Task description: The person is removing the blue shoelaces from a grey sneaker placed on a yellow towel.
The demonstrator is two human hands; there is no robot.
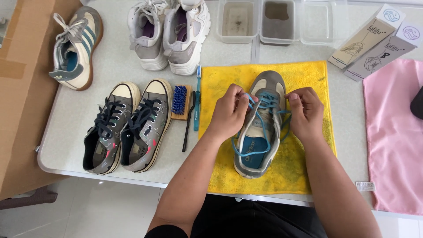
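Note:
A grey and cream sneaker (257,145) with a blue insole lies toe-away on a yellow cloth (304,172). Blue laces (264,103) run through its eyelets and hang in loops on both sides. My left hand (230,110) pinches a lace at the shoe's left edge. My right hand (305,110) pinches the lace at the right edge. Both hands rest against the upper near the tongue.
Left of the cloth lie a blue toothbrush (197,99), a blue-bristled wooden brush (180,102) and a thin black tool (188,128). A grey canvas pair (128,125), a white pair (169,33) and a matching single sneaker (76,46) stand around. Plastic tubs (277,22), boxes (374,42) and a pink cloth (394,136) lie right.

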